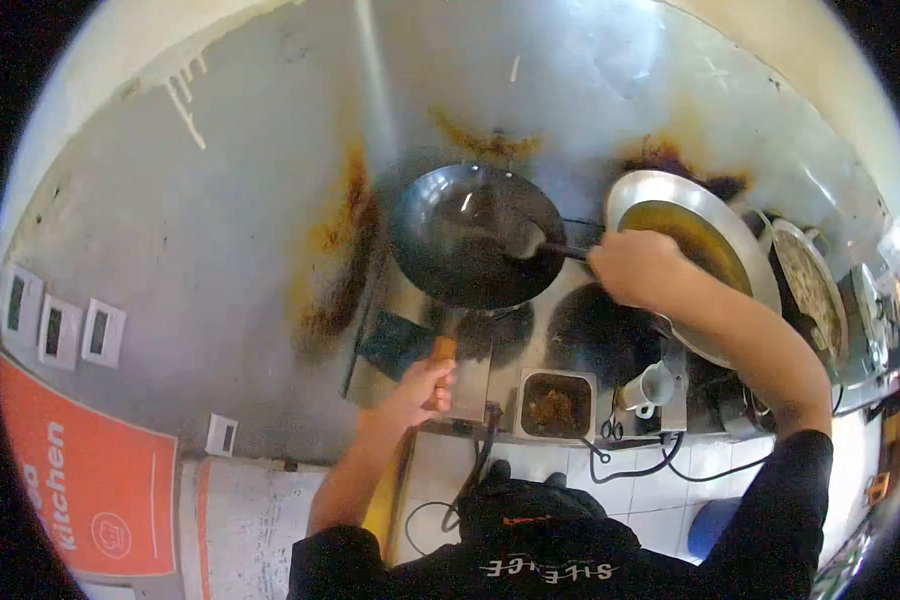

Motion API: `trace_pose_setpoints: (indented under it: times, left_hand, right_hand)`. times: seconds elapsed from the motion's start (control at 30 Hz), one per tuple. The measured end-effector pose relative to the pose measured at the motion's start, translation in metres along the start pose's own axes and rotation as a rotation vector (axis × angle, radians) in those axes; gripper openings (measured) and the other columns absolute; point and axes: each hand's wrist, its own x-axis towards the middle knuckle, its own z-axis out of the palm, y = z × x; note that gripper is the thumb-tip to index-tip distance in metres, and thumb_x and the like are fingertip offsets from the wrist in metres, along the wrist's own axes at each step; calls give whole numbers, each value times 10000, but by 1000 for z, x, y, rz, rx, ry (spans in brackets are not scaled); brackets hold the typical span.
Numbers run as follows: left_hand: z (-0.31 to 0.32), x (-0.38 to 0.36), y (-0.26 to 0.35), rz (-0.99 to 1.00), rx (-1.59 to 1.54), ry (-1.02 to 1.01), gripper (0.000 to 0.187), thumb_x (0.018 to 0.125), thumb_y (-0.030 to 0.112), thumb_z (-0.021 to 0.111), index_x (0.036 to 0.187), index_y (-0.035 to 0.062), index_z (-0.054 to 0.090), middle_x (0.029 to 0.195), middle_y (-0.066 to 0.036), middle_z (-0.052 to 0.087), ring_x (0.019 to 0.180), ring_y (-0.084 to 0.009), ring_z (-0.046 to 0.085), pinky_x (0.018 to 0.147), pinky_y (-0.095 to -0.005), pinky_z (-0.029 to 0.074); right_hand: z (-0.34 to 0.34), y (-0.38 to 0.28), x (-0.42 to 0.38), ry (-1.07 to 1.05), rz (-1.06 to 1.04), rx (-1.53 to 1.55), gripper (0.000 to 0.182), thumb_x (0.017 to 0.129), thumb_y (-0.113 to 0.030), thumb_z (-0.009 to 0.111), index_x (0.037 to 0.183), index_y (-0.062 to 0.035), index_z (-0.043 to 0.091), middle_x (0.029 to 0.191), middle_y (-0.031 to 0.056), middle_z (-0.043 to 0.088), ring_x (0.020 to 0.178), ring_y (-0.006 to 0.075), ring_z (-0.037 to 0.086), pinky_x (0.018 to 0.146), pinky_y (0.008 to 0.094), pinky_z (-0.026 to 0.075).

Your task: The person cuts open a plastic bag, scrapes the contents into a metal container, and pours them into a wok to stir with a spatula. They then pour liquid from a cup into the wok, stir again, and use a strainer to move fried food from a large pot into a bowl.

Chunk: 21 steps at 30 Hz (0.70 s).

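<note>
A dark round wok [450, 270] sits on the stove, a little shiny liquid showing at its bottom. My left hand [422, 392] is closed around the wok's wooden handle [444, 349] on the near side. In my right hand [638, 268], the dark handle of a ladle [523, 241] is gripped. The ladle's rounded head is inside the wok, near its right wall. My fingers hide the end of the ladle's handle.
Right of the wok stands a large metal pan [642, 190] of brownish oil, with another food-filled pan [810, 275] beyond. A square metal container [560, 430], white jug [652, 388] and scissors [612, 430] line the front edge. Hoses hang below. Timers [60, 330] are on the left wall.
</note>
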Motion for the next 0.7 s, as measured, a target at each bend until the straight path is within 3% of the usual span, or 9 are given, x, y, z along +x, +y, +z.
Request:
trace_pose_setpoints:
  times: [0.07,0.1,0.2,0.23,0.33,0.47,0.53,0.6,0.7]
  left_hand:
    - [-8,-11,19,-14,109,14,177,926,249,635,992,111,545,700,51,501,485,-41,416,417,-193,331]
    - [-19,-11,26,-58,118,-21,257,932,265,628,1097,85,547,730,44,520,505,-34,426,422,-177,338]
    - [-21,-23,29,35,44,17,279,926,293,625,1065,61,555,749,29,510,498,-53,399,422,-206,335]
    - [-21,-23,25,38,-43,3,326,937,294,609,1145,49,551,760,22,506,522,-50,412,434,-186,337]
    - [-19,-5,-5,36,-323,-156,301,952,285,580,1141,52,552,775,10,505,545,-61,427,453,-197,357]
    - [55,2,-43,106,-467,-65,300,970,302,538,1146,60,555,790,-10,515,568,-92,443,491,-218,389]
    - [74,5,-55,146,-574,-87,305,982,326,507,1128,64,564,800,-23,522,586,-111,457,517,-229,404]
    - [81,-3,-55,279,-529,-16,345,979,372,483,1096,63,580,868,-58,582,682,-149,544,612,-253,464]
    - [78,-24,-72,236,-510,125,353,969,381,493,1085,60,585,926,-80,614,763,-177,594,679,-284,500]
  right_hand:
    - [37,-8,32,123,-45,-3,131,791,-106,619,834,-20,708,920,183,701,817,332,703,695,407,581]
    - [50,-12,46,109,-9,129,163,812,-99,596,890,-24,718,989,206,691,894,353,694,742,459,571]
    - [51,-13,35,67,-16,317,184,793,-88,582,888,2,711,978,241,682,887,374,689,753,469,564]
    - [38,-9,23,-65,-38,331,253,845,-96,507,1041,-10,641,1010,251,656,968,423,645,790,494,536]
    - [4,-8,-22,-214,-38,319,306,838,-120,510,1108,-14,610,1049,260,640,983,417,641,780,502,539]
    - [46,-57,-25,-46,117,556,346,818,-119,505,1117,44,564,964,280,660,879,397,676,770,518,538]
    - [106,-72,-6,287,69,843,437,854,-147,526,1240,52,489,979,263,666,869,385,680,765,469,541]
    - [132,-74,-26,434,75,1094,510,873,-155,551,1317,55,416,979,242,674,836,348,691,744,421,540]
    - [164,-76,-75,416,189,1536,579,904,-166,593,1397,33,363,989,205,683,849,246,683,716,334,521]
